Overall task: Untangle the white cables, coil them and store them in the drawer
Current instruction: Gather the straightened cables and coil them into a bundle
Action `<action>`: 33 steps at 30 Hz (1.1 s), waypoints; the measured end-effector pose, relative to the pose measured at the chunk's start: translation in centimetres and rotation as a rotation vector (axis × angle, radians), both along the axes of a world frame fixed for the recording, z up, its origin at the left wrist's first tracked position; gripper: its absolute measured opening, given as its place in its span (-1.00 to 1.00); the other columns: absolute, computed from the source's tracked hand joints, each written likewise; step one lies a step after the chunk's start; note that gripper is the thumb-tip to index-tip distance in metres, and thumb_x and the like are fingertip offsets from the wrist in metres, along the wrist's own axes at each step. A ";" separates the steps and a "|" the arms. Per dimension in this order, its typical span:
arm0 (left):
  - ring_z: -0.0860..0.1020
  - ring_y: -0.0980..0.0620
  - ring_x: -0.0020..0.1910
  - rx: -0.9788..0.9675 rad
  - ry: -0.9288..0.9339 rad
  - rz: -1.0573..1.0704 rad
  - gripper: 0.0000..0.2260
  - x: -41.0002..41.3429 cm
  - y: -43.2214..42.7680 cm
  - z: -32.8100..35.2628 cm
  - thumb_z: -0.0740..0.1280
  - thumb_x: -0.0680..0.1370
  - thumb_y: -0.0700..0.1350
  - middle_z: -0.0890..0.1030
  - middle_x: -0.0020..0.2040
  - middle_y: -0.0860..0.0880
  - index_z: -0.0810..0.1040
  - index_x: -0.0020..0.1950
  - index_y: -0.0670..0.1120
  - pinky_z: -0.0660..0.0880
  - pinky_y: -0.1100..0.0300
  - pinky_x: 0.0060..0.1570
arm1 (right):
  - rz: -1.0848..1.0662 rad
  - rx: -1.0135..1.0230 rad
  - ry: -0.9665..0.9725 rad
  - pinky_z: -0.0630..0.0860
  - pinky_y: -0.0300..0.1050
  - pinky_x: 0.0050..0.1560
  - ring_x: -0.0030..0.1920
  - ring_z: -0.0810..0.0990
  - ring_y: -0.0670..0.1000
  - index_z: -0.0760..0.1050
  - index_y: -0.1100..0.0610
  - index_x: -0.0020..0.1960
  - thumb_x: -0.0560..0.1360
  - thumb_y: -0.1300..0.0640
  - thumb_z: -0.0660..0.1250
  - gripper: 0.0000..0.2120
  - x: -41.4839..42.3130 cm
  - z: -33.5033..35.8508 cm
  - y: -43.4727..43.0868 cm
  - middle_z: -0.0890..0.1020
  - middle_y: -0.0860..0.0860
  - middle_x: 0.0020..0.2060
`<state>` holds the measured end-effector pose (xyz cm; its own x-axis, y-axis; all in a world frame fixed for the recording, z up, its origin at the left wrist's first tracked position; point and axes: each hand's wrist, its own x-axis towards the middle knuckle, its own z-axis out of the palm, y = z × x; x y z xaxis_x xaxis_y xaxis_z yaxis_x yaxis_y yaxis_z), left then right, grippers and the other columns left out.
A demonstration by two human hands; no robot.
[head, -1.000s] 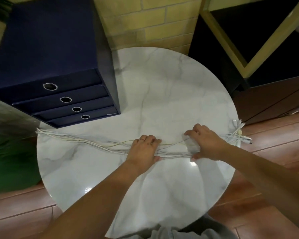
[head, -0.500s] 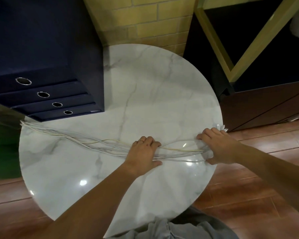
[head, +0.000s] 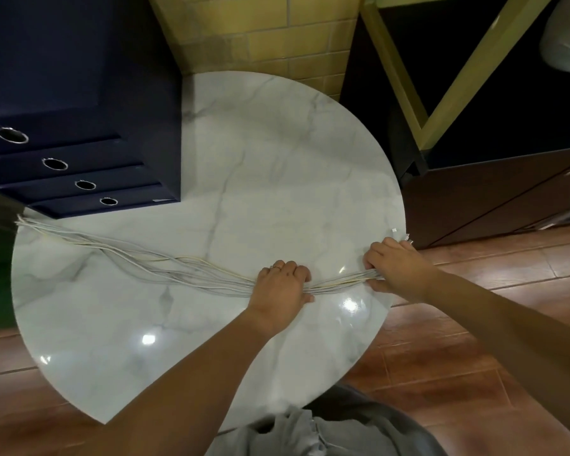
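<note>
Several white cables (head: 165, 274) lay stretched in one long bundle across the front of the round marble desk (head: 277, 143), running from the left rim, just in front of the dark blue drawer unit (head: 79, 77), over to the right rim. Both hands had hold of it. The left hand (head: 282, 286) sat near the middle with fingers curled over the strands and thumb on the near side. The right hand (head: 397, 266) was closed round the bundle right at the desk's right edge, with a couple of plug ends (head: 407, 236) poking out past it. All four drawers (head: 119, 182) looked shut. My read: this was the straightening bit before any coiling. Left of the left hand the strands fanned out and crossed each other, so that seemed to be where the tangle was. I'd pin with one hand and slide the other along lightly, letting the free ends flip round. Yanking would probably just tighten things.
</note>
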<state>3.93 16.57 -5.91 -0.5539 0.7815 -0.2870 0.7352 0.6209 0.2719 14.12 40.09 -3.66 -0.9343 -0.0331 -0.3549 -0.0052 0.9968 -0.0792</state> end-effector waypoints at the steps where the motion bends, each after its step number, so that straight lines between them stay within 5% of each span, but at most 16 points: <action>1: 0.40 -0.03 0.22 -0.001 0.004 -0.006 -0.67 0.2 0.1 -0.2 0.22 0.59 0.14 0.48 0.20 0.01 0.44 0.27 0.00 0.30 0.10 0.19 | 0.011 0.022 -0.003 0.30 -0.07 0.10 0.09 0.42 0.04 0.44 0.03 0.09 0.50 -0.12 0.26 -0.73 0.1 -0.1 -0.1 0.46 -0.04 0.02; 5: 0.51 -0.13 0.02 0.020 0.048 -0.042 -0.81 0.6 0.0 -0.6 0.32 0.56 -0.01 0.53 0.01 -0.09 0.54 0.06 -0.11 0.41 0.03 -0.09 | 0.078 0.117 0.013 0.47 -0.02 -0.16 -0.18 0.53 0.06 0.50 0.08 -0.11 0.34 -0.07 0.44 -0.73 0.2 -0.3 -0.2 0.52 0.00 -0.19; 7: 0.54 -0.14 -0.07 0.054 0.122 -0.059 -0.86 0.3 0.1 -0.3 0.34 0.55 -0.07 0.55 -0.07 -0.09 0.53 0.00 -0.13 0.40 0.04 -0.17 | 0.109 0.094 -0.007 0.41 -0.01 -0.01 -0.08 0.50 0.06 0.46 0.09 0.00 0.48 -0.07 0.29 -0.76 0.3 0.0 -0.4 0.51 -0.01 -0.10; 9: 0.52 -0.11 -0.02 0.056 0.124 -0.068 -0.83 -0.2 0.2 0.9 0.16 0.64 -0.05 0.56 -0.03 -0.05 0.45 0.13 -0.10 0.32 0.07 -0.05 | 0.105 0.054 -0.048 0.34 -0.05 0.10 -0.05 0.46 0.03 0.33 0.07 0.11 0.59 -0.06 0.11 -0.78 0.3 0.5 -0.4 0.50 -0.03 -0.06; 12: 0.53 -0.09 -0.05 0.078 0.152 -0.083 -0.78 -1.3 0.0 2.2 0.01 0.68 -0.01 0.60 0.00 -0.02 0.34 0.21 -0.08 0.23 0.11 -0.09 | -0.027 -0.154 -0.122 0.41 -0.06 -0.13 -0.23 0.47 0.02 0.23 0.06 0.07 0.61 -0.02 0.08 -0.85 0.2 1.4 -0.6 0.48 -0.03 -0.18; 15: 0.53 -0.14 -0.03 0.118 0.142 -0.080 -0.74 -2.8 0.0 4.1 0.01 0.68 -0.01 0.58 0.07 -0.08 0.36 0.25 -0.09 0.36 0.07 -0.12 | -0.114 -0.316 -0.130 0.37 -0.08 -0.27 -0.29 0.46 0.01 0.23 0.05 0.08 0.62 0.01 0.06 -0.88 -0.2 2.3 -0.8 0.43 -0.03 -0.28; 20: 0.53 -0.18 -0.02 0.196 0.173 -0.026 -0.69 -6.3 0.7 8.7 0.01 0.67 0.03 0.58 0.08 -0.12 0.41 0.23 -0.11 0.42 0.03 -0.10 | -0.200 -0.533 0.058 0.31 -0.30 -0.42 -0.42 0.38 -0.08 0.33 0.11 0.10 0.63 0.04 0.12 -0.85 -2.4 5.9 -1.5 0.43 -0.02 -0.38; 23: 0.52 -0.19 -0.04 0.272 0.224 0.037 -0.73 -8.7 1.6 12.5 0.05 0.67 0.00 0.59 0.06 -0.12 0.43 0.20 -0.11 0.33 0.05 -0.18 | -0.291 -0.705 0.179 0.29 -0.26 -0.40 -0.39 0.40 -0.02 0.36 0.07 -0.02 0.60 -0.06 0.14 -0.80 -4.6 9.4 -1.8 0.48 0.06 -0.35; 28: 0.50 -0.22 -0.02 0.462 0.284 0.056 -0.75 -12.2 4.2 20.9 0.07 0.67 -0.03 0.58 0.04 -0.16 0.44 0.17 -0.13 0.34 -0.01 -0.14 | -0.337 -0.909 0.413 0.30 -0.18 -0.39 -0.42 0.34 -0.11 0.37 0.06 -0.11 0.59 -0.07 0.12 -0.77 -7.2 17.0 -1.9 0.41 -0.07 -0.39; 33: 0.44 -0.11 -0.23 0.724 0.357 0.063 -0.77 -14.0 7.1 30.9 0.09 0.68 -0.07 0.49 -0.22 -0.01 0.44 0.09 -0.19 0.24 0.04 -0.30 | -0.378 -1.175 0.686 0.19 -0.20 -0.51 -0.49 0.23 -0.12 0.37 0.04 -0.13 0.58 -0.10 0.11 -0.76 -9.4 25.9 -1.9 0.33 -0.13 -0.47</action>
